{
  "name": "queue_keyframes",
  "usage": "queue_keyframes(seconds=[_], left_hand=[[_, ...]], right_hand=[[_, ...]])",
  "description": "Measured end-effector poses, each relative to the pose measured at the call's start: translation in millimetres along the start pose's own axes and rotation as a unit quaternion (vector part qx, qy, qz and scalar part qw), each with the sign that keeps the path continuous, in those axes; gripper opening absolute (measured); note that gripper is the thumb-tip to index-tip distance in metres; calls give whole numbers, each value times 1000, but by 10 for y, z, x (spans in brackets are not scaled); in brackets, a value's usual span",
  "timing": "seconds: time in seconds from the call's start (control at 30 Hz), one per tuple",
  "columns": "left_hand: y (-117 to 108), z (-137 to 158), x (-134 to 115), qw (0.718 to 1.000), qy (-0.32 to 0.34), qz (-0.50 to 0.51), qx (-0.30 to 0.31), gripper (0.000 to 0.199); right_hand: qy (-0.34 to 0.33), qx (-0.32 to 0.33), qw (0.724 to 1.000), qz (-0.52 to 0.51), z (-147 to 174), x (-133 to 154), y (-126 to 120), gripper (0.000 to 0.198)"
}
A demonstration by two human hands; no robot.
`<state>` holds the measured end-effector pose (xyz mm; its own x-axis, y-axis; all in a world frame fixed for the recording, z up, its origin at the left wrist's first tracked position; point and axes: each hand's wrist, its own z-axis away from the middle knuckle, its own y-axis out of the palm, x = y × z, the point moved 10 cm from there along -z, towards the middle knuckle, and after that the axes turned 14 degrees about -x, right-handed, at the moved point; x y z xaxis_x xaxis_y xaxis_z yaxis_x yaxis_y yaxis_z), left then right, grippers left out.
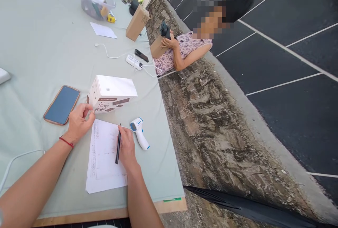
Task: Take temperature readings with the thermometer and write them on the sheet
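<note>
Head view: pinching pen [118, 148] in right hand [128, 147] over papers [105, 175], seemingly for control; holding left hand [80, 120] loosely parted by white box [118, 87], perhaps touching its near left corner.

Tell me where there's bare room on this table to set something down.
Widest: the cloth between the phone and the plastic basket. Smaller: between the thermometer and the near table edge. It's crowded around the left hand and right hand, with the white box and papers close by.
</note>
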<state>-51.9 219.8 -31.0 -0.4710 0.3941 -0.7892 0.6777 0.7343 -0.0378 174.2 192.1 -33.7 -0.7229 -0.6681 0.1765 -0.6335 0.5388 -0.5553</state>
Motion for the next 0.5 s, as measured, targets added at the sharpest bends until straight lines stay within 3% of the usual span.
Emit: queue_keyframes(seconds=[0.07,0.13,0.2,0.27,0.37,0.5], left_hand=[[-56,-31,92,999,-34,0,-33,30],[9,-33,161,999,-45,11,-17,58],[189,-1,220,997,-45,33,49,88],[383,55,275,989,-45,55,127,106],[529,88,316,981,-35,67,181,108],[497,48,366,983,-67,63,159,95]], right_hand=[[-3,28,999,28,68,-71,31,52],[4,65,997,34,140,-106,91,52],[18,97,995,24,185,-111,145,52],[38,100,994,11,171,-124,145,48],[76,48,996,-2,51,-250,17,39],[131,-61,988,58,-79,-668,-343,40]])
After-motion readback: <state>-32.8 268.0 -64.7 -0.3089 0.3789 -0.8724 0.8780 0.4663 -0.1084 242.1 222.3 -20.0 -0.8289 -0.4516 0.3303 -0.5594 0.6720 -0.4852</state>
